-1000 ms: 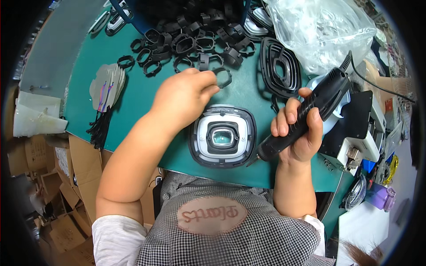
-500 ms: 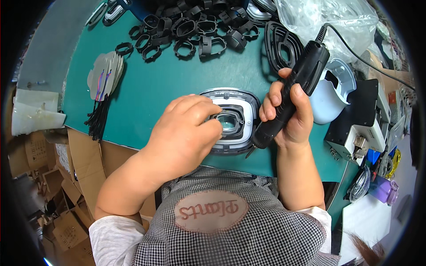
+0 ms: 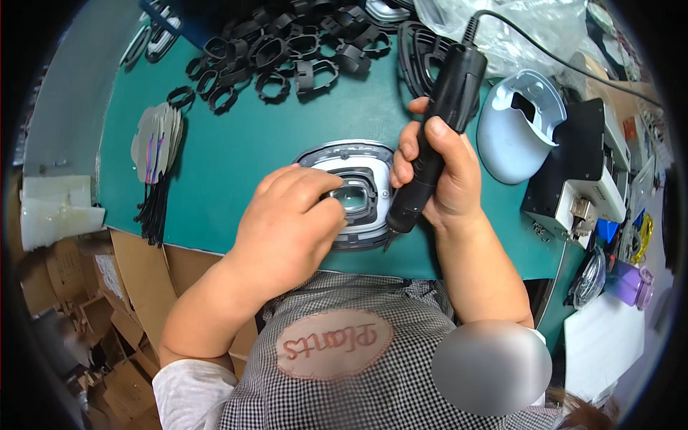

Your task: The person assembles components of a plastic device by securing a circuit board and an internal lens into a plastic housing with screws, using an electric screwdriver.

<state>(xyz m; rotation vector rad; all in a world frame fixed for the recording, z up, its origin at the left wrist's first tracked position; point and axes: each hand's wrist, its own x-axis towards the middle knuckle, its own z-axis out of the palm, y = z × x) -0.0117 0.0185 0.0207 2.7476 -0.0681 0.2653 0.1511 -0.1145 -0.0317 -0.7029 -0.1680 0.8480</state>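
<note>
A rounded housing with a white face and a grey, partly clear rim lies on the green table in front of me. At its middle sits a black oval ring around a clear window. My left hand rests over the housing's left side, fingers curled and thumb bent at the ring's left edge, where the fingertips are partly hidden. Wrapped in my right hand is a black corded electric screwdriver, tilted with its bit low beside the housing's lower right edge. Whether the bit touches anything cannot be made out.
Loose black rings are heaped at the back. Grey flat pieces with black cables lie at left. A light-blue shell and a black-and-white device stand at right, near a plastic bag. Cardboard boxes sit below left.
The view has shifted, so the table things appear farther left. Both hands keep their holds, and the screwdriver stays beside the housing's right side.
</note>
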